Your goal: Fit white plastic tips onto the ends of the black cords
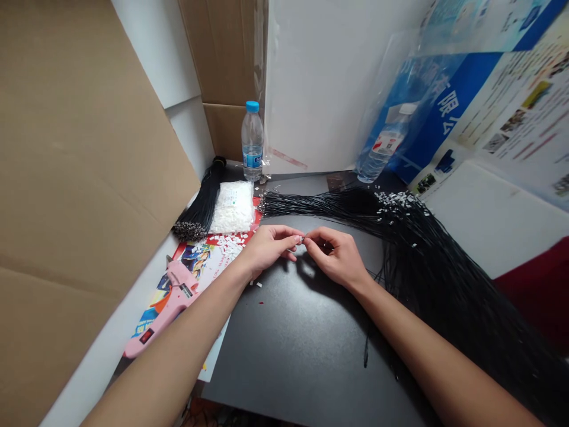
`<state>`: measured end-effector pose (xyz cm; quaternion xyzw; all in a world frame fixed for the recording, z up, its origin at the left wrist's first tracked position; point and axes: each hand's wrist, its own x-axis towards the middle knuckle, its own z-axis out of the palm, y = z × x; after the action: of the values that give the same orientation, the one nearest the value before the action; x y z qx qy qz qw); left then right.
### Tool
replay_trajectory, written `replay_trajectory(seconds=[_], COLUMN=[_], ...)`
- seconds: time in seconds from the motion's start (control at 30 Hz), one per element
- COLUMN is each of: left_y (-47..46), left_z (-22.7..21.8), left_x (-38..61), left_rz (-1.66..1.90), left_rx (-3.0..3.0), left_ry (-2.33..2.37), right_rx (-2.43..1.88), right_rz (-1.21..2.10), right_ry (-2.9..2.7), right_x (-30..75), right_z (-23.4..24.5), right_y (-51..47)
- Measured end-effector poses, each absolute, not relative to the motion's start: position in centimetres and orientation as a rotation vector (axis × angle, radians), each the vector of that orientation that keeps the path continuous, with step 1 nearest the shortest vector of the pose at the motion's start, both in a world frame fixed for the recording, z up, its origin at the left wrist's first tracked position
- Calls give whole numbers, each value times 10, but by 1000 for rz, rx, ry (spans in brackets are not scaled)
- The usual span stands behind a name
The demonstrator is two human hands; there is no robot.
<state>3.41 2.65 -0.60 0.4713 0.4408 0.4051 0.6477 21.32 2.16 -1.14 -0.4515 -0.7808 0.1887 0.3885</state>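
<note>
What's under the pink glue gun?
A printed sheet shows around the pink glue gun. Anything directly beneath the gun is covered, and the left forearm hides more of the sheet.

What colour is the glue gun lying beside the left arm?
The glue gun is pink, with a red switch; best in the head view.

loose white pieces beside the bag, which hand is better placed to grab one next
Likely the left hand: the loose white pieces lie just beside its wrist, while the right hand is farther away, nearer the black wires. Both hands' fingertips meet at a tiny item.
</note>
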Motion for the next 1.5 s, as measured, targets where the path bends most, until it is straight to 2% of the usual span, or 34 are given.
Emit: replay_trajectory(seconds=[0.67,1.13,1.5], left_y=[25,23,25], left_z=[-1,2,-4], left_x=[36,41,39], left_rz=[911,923,894], left_rx=[1043,1264,1369], left_ry=[1039,1188,1125], right_rx=[-1141,-1182,-1266], right_rz=[459,349,694], right_ry=[-2011,-2063,-2009], right_x=[214,213,217], right_z=[-11,-14,-11], right_y=[22,22,24])
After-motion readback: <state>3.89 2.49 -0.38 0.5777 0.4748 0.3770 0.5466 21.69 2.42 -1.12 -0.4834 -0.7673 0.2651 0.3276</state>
